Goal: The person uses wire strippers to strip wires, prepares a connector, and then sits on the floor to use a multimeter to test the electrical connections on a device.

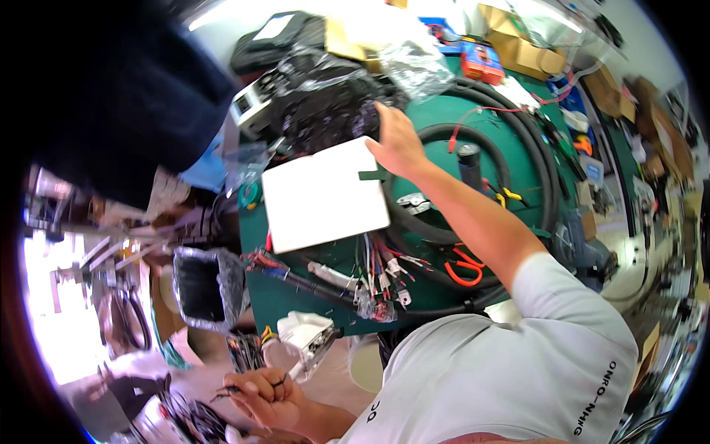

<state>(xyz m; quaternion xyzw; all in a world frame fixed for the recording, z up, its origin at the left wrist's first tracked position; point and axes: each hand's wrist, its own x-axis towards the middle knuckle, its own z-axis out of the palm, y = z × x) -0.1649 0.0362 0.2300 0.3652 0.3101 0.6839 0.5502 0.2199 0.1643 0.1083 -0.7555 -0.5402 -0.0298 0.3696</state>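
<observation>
Beside the near left corner of the table, my left hand (268,397) is closed, with a thin dark object (225,392) poking out past the fingers; its kind is too small to tell. My right hand (400,142) reaches across the table, thumb and fingers apart. Its thumb is at the upper right corner of a flat white book or pad (324,196) with a dark strap at its right side; I cannot tell if they touch. Just beyond the fingertips lies a heap of black plastic wrap (318,100). Below the white pad, a cable bundle (381,270) fans out into coloured wires with connectors.
Thick black cable (546,170) coils over the green table (436,115). Red-handled scissors (464,268), a dark cylinder (470,164) and yellow-handled pliers (510,195) lie near my right forearm. A lined bin (240,285) stands left of the table. Cardboard boxes (525,55) sit at the back.
</observation>
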